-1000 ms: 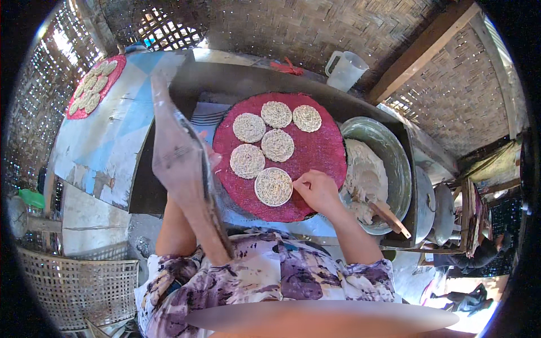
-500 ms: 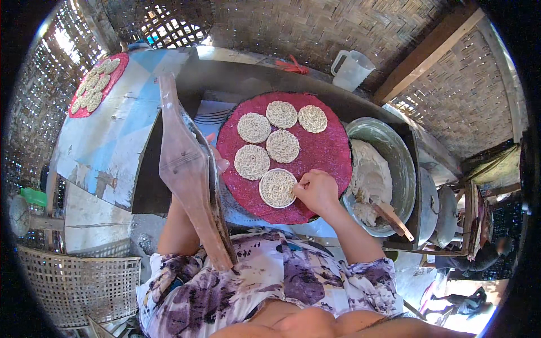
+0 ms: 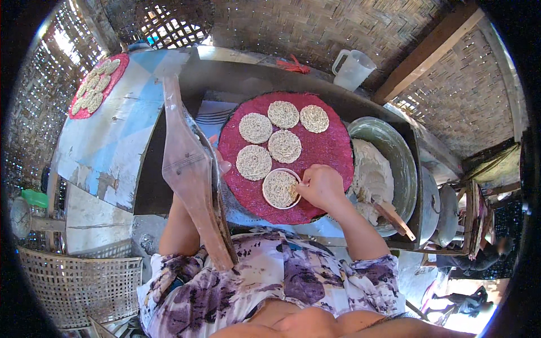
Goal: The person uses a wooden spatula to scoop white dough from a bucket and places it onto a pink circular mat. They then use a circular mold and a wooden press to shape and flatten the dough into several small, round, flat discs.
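Observation:
My right hand [image 3: 322, 187] is closed in a pinch at the right edge of a white ring [image 3: 264, 193], which surrounds a disc of pale stringy dough [image 3: 280, 188]. Thumb and fingertips press together at the ring's rim. Ring and disc lie on a round red mat [image 3: 332, 191], near its front edge. Several bare stringy discs [image 3: 284, 146] lie farther back on it. My left hand [image 3: 224, 167] is mostly hidden behind a long wooden paddle-shaped tool [image 3: 189, 163], broad in the middle. Only fingertips show, beside the mat's left edge; whether they grip anything is hidden.
Right of the mat stands a metal basin [image 3: 410, 169] of pale dough [image 3: 375, 169], a wooden spatula [image 3: 393, 219] leaning in it. Behind are a plastic jug [image 3: 354, 70] and red strips [image 3: 293, 65]. Another red mat [image 3: 75, 110] with discs lies on the painted board [image 3: 127, 107] at far left.
My right hand has moved slightly forward and stays pinched at the ring, which has shifted a little to the right. The wooden tool and the other discs keep their places.

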